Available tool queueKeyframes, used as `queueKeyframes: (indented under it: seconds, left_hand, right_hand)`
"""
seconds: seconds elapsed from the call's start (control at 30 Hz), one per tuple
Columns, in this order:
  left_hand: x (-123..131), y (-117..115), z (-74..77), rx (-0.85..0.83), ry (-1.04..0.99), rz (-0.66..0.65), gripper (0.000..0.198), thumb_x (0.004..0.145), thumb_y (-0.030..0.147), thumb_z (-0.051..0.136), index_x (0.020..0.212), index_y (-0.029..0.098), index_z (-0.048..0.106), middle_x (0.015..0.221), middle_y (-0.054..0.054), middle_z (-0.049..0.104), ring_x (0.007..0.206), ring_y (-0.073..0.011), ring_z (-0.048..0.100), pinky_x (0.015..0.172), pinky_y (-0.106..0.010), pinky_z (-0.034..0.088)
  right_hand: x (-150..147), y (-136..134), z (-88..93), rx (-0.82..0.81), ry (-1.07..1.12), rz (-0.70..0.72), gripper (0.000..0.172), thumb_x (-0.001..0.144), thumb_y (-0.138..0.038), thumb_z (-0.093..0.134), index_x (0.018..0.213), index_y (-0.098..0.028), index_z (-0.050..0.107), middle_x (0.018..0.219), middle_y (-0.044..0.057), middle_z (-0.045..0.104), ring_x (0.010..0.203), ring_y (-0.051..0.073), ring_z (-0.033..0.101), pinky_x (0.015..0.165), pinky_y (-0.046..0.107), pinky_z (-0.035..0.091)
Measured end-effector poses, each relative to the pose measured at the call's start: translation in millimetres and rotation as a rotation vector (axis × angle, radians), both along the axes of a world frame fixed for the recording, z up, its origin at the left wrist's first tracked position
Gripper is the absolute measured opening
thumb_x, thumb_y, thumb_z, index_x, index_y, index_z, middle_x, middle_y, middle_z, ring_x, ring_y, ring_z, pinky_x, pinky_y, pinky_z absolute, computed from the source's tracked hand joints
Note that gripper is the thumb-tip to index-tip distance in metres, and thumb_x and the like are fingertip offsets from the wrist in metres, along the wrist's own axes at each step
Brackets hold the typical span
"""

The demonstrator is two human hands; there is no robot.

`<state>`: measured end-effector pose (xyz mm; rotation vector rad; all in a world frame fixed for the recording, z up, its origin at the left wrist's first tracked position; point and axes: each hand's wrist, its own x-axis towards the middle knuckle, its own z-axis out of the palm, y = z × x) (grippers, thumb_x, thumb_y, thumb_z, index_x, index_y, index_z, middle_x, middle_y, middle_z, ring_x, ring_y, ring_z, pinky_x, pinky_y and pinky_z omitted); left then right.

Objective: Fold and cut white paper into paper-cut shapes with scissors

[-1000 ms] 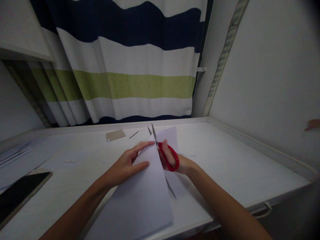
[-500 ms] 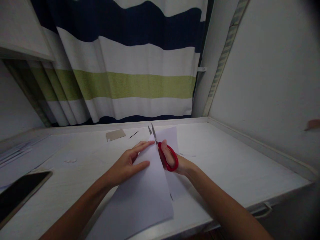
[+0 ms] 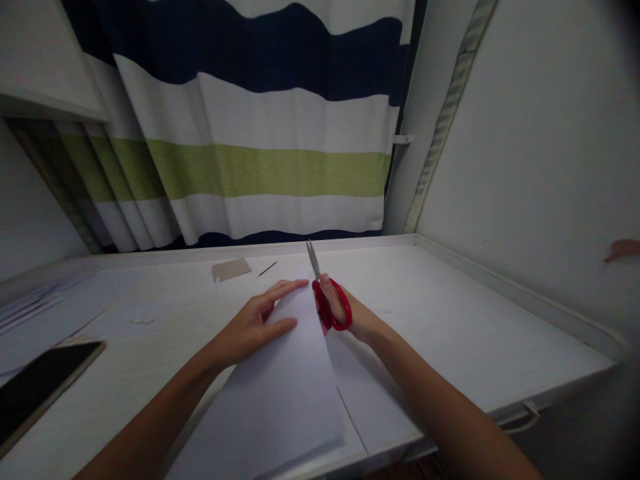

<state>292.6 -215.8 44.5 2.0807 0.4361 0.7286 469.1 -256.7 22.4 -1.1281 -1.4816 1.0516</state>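
Observation:
My left hand [image 3: 257,327] holds a white sheet of paper [image 3: 280,407], its thumb and forefinger lying on the sheet near the narrow far end. The sheet slants down toward the table's front edge. In my right hand [image 3: 357,317] is a pair of scissors [image 3: 341,312] with red handles, my thumb through one loop. The blades point away from me and are nearly closed, just beyond the paper's tip. A thin dark line [image 3: 353,420], perhaps the edge of another piece of paper, runs beside the sheet on the right.
A dark phone [image 3: 40,387] lies at the left, with papers [image 3: 40,313] behind it. Near the back are a beige card [image 3: 231,270] and a thin dark stick [image 3: 268,269]. A striped curtain [image 3: 275,170] hangs behind the white table [image 3: 440,320].
The scissor blades have closed and shifted slightly up and to the right. The paper flap behind them on the right no longer shows there. My left hand has hardly moved.

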Motion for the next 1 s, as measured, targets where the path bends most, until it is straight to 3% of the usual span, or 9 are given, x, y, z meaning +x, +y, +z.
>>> queueKeyframes:
  seconds: [0.07, 0.13, 0.2, 0.27, 0.43, 0.57, 0.8, 0.9, 1.0]
  left_hand:
    - [-4, 7, 0.7, -0.079, -0.033, 0.072, 0.038, 0.073, 0.026, 0.056, 0.111, 0.025, 0.052, 0.118, -0.003, 0.049, 0.098, -0.0203, 0.051, 0.078, -0.029, 0.043]
    - [-9, 16, 0.5, -0.183, -0.071, 0.164, 0.028, 0.071, 0.025, 0.057, 0.1, 0.024, 0.058, 0.104, -0.002, 0.057, 0.078, -0.0162, 0.056, 0.062, -0.025, 0.045]
    - [-13, 25, 0.1, -0.272, -0.164, 0.254, 0.019, 0.069, 0.022, 0.059, 0.087, 0.022, 0.061, 0.087, 0.0, 0.061, 0.062, -0.0119, 0.054, 0.052, -0.022, 0.042]
    - [-16, 32, 1.2, -0.311, -0.34, 0.284, 0.009, 0.064, 0.015, 0.061, 0.072, 0.018, 0.059, 0.075, 0.001, 0.06, 0.06, -0.0103, 0.053, 0.052, -0.02, 0.04]
    - [-29, 40, 11.9, -0.408, -0.744, 0.109, 0.015, 0.068, 0.018, 0.053, 0.057, 0.018, 0.043, 0.051, 0.004, 0.044, 0.049, -0.0086, 0.044, 0.049, -0.02, 0.036]
    - [-45, 37, 16.8, -0.451, -0.746, 0.166, 0.03, 0.082, 0.032, 0.036, 0.055, 0.019, 0.036, 0.048, 0.004, 0.034, 0.042, -0.0079, 0.035, 0.049, -0.023, 0.035]
    - [-41, 37, 12.3, -0.434, -0.752, 0.242, 0.033, 0.089, 0.021, 0.02, 0.06, 0.018, 0.035, 0.064, 0.003, 0.038, 0.043, -0.0043, 0.035, 0.052, -0.024, 0.033]
    - [-38, 39, 10.4, -0.453, -0.74, 0.239, 0.031, 0.09, 0.023, 0.021, 0.066, 0.018, 0.041, 0.068, 0.003, 0.042, 0.046, -0.0038, 0.039, 0.052, -0.023, 0.035]
    - [-44, 35, 9.4, -0.493, -0.717, 0.217, 0.02, 0.086, 0.029, 0.035, 0.084, 0.015, 0.05, 0.08, -0.001, 0.051, 0.06, -0.0074, 0.049, 0.057, -0.024, 0.042]
  right_hand:
    - [16, 3, 4.6, -0.079, -0.141, -0.09, 0.058, 0.078, -0.061, 0.02, 0.069, -0.013, 0.051, 0.051, 0.002, 0.053, 0.039, 0.009, 0.045, 0.038, 0.021, 0.034]
    - [35, 8, 6.1, -0.138, -0.439, -0.301, 0.052, 0.078, -0.058, 0.029, 0.071, -0.012, 0.053, 0.06, 0.006, 0.058, 0.046, 0.01, 0.049, 0.043, 0.021, 0.036]
    - [53, 13, 2.9, -0.178, -0.874, -0.606, 0.04, 0.076, -0.05, 0.041, 0.078, -0.013, 0.056, 0.074, 0.009, 0.062, 0.062, 0.014, 0.056, 0.052, 0.022, 0.038]
    - [67, 17, -3.4, -0.219, -0.975, -0.711, 0.031, 0.077, -0.038, 0.045, 0.085, -0.011, 0.056, 0.085, 0.015, 0.061, 0.078, 0.021, 0.058, 0.059, 0.026, 0.039]
    - [85, 21, -19.4, -0.305, -1.097, -0.806, 0.032, 0.076, -0.031, 0.047, 0.094, -0.007, 0.055, 0.091, 0.021, 0.06, 0.088, 0.026, 0.056, 0.065, 0.029, 0.04]
    - [90, 24, -29.9, -0.35, -1.169, -0.815, 0.029, 0.075, -0.026, 0.047, 0.095, -0.006, 0.055, 0.093, 0.021, 0.059, 0.087, 0.026, 0.057, 0.065, 0.03, 0.041]
    - [94, 26, -41.0, -0.366, -1.271, -0.821, 0.034, 0.075, -0.032, 0.046, 0.09, -0.005, 0.059, 0.093, 0.022, 0.058, 0.088, 0.032, 0.055, 0.068, 0.038, 0.041]
    - [94, 27, -39.0, -0.34, -1.306, -0.854, 0.035, 0.074, -0.033, 0.047, 0.09, -0.004, 0.06, 0.096, 0.024, 0.056, 0.094, 0.035, 0.051, 0.072, 0.042, 0.039]
    - [88, 28, -29.1, -0.143, -1.207, -0.899, 0.033, 0.076, -0.03, 0.045, 0.093, -0.006, 0.06, 0.1, 0.022, 0.055, 0.096, 0.031, 0.05, 0.077, 0.041, 0.038]
